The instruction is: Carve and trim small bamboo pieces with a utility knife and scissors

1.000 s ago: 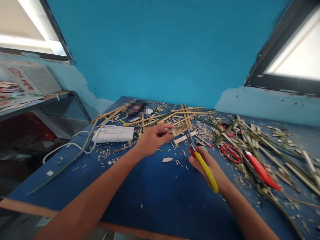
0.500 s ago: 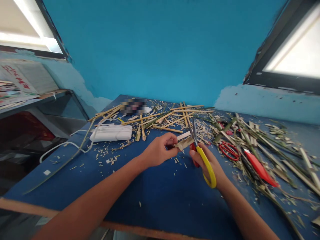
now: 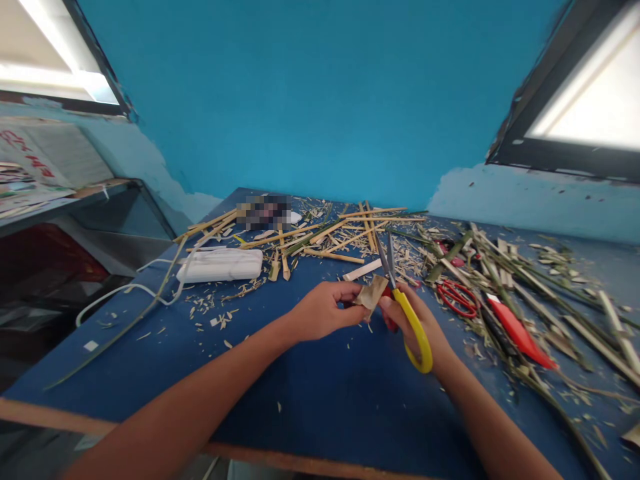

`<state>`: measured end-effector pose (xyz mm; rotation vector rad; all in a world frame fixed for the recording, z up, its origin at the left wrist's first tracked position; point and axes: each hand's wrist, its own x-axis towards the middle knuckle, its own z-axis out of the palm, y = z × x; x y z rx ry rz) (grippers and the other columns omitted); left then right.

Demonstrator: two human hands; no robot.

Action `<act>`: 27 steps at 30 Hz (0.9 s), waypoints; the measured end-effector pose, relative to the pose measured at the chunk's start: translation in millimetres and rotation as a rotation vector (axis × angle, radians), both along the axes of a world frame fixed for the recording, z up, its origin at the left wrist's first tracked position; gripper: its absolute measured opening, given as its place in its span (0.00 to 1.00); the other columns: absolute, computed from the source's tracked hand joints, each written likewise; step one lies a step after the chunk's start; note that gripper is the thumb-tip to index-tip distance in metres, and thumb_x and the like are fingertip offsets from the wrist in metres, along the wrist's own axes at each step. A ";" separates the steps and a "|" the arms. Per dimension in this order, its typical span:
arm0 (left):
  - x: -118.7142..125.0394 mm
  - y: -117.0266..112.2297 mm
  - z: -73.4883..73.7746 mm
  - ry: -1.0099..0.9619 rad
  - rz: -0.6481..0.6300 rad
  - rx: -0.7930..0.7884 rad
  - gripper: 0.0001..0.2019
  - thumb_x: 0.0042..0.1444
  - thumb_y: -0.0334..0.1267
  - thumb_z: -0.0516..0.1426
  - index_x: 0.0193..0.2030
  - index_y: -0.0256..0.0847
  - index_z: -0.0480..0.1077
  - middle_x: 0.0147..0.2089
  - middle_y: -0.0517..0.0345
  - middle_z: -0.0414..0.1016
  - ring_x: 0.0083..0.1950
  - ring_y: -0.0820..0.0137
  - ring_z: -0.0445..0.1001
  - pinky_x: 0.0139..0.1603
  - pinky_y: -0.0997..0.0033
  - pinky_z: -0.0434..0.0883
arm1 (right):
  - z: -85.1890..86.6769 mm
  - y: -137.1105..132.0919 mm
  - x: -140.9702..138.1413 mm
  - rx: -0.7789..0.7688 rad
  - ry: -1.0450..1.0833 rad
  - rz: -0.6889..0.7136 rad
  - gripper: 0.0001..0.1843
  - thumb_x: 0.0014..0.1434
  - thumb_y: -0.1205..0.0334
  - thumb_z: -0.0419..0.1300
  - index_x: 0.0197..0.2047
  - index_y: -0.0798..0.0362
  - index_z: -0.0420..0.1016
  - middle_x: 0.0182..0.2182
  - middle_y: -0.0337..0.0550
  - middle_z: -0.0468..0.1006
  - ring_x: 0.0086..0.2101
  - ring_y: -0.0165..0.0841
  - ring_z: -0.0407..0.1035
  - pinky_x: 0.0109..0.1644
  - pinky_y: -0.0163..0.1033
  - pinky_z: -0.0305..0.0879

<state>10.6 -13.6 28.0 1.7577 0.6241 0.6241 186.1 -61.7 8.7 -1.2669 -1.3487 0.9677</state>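
Observation:
Between the fingers of my left hand is a small folded piece of brown sandpaper-like sheet. My right hand is closed around scissors with one yellow and one red handle, their blades pointing away and slightly apart. The thumb of my right hand is close to the brown piece; whether it touches is hard to tell. A flat pale strip lies on the table just beyond my left fingers.
On the blue table, bamboo sticks and shavings are scattered at the back. A white power strip with its cord lies left. At right are red-handled scissors, a red-handled tool and split bamboo strips.
My left hand has moved slightly right with the brown piece, which is now turned more upright. The pale strip beyond it shows more fully. The scissors have barely moved.

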 end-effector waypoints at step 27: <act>-8.9 10.4 -7.2 0.196 0.357 0.902 0.04 0.56 0.34 0.53 0.38 0.39 0.64 0.44 0.51 0.69 0.47 0.67 0.65 0.49 0.65 0.63 | -3.1 2.3 3.9 -0.064 0.018 -0.021 0.20 0.51 0.44 0.58 0.36 0.51 0.61 0.21 0.32 0.62 0.21 0.26 0.58 0.23 0.34 0.54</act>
